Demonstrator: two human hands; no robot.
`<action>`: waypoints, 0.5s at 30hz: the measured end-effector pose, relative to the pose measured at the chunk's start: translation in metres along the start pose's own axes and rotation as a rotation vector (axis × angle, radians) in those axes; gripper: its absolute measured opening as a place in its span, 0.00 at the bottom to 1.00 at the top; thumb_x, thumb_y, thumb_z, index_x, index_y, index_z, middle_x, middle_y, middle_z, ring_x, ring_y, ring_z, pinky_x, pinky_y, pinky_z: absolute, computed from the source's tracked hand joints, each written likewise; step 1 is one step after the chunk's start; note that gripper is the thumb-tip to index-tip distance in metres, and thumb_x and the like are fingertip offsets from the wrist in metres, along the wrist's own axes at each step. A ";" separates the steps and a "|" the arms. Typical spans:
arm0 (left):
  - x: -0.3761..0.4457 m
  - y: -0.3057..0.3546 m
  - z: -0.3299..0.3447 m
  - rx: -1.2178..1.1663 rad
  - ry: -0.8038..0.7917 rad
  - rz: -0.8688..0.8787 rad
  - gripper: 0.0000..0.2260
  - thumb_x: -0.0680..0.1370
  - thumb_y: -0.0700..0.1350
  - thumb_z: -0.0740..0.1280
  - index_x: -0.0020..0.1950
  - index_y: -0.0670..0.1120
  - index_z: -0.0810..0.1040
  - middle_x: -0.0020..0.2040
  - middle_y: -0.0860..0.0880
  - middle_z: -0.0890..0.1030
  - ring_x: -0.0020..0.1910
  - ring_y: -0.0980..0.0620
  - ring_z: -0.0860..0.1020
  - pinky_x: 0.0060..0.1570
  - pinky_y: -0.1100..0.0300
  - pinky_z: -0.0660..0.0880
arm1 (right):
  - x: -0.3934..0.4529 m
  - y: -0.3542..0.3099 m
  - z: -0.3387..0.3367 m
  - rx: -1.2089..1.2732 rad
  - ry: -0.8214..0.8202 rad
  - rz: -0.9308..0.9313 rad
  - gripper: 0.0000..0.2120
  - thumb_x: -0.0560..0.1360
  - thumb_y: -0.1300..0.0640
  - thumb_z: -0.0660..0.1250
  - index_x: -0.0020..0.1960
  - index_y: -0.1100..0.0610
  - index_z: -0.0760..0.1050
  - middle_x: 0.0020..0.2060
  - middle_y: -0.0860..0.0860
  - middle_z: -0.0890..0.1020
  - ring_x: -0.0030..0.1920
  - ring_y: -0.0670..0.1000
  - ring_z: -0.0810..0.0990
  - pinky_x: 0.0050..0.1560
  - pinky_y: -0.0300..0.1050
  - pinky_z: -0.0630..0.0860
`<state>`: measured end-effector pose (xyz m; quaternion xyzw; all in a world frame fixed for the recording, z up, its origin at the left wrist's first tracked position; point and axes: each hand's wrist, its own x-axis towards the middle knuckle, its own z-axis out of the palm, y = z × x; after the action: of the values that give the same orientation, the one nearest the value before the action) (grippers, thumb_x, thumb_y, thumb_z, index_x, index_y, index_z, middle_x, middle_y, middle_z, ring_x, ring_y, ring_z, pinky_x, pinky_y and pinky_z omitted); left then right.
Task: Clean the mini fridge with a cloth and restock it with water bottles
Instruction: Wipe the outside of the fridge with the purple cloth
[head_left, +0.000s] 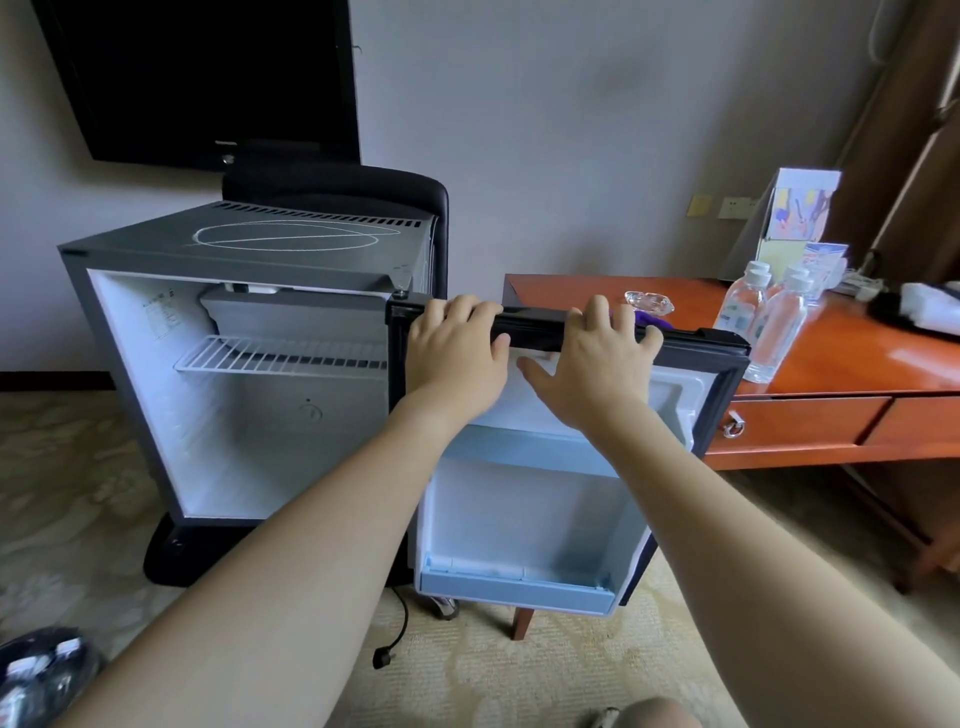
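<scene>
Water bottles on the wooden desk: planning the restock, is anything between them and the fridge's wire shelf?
Yes. The mini fridge's open black-edged door, its top edge gripped by the left hand and right hand, stands between the clear plastic water bottles and the white wire shelf.

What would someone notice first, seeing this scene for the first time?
Both hands stand out first: the left hand and right hand rest with fingers hooked over the top edge of the mini fridge's open door at centre. Left of them, the fridge interior gapes with one wire shelf and nothing stored. Clear water bottles wait on the orange-brown desk at right.
</scene>
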<state>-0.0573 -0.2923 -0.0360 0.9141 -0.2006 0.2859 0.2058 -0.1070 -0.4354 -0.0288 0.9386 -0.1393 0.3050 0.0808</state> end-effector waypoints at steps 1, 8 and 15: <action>0.000 -0.002 0.000 -0.008 0.006 0.001 0.17 0.83 0.53 0.59 0.71 0.52 0.72 0.67 0.53 0.73 0.67 0.46 0.66 0.67 0.53 0.60 | 0.000 0.002 -0.003 0.022 -0.010 0.006 0.34 0.72 0.28 0.58 0.59 0.58 0.73 0.57 0.52 0.70 0.61 0.58 0.67 0.59 0.60 0.65; -0.002 -0.007 -0.004 -0.104 0.060 -0.023 0.14 0.83 0.54 0.60 0.66 0.53 0.78 0.64 0.54 0.77 0.64 0.46 0.68 0.65 0.53 0.62 | 0.000 0.006 -0.019 0.004 -0.064 0.012 0.36 0.73 0.29 0.59 0.63 0.58 0.73 0.57 0.53 0.70 0.60 0.57 0.68 0.56 0.56 0.68; -0.009 -0.012 -0.008 -0.139 0.082 -0.009 0.13 0.83 0.54 0.60 0.63 0.52 0.79 0.62 0.55 0.79 0.63 0.48 0.69 0.64 0.54 0.63 | -0.005 0.003 -0.032 0.056 -0.104 0.000 0.31 0.74 0.32 0.63 0.57 0.59 0.78 0.57 0.56 0.70 0.60 0.59 0.68 0.57 0.55 0.69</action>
<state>-0.0616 -0.2757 -0.0382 0.8859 -0.2073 0.3078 0.2783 -0.1298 -0.4289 -0.0058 0.9552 -0.1347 0.2594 0.0474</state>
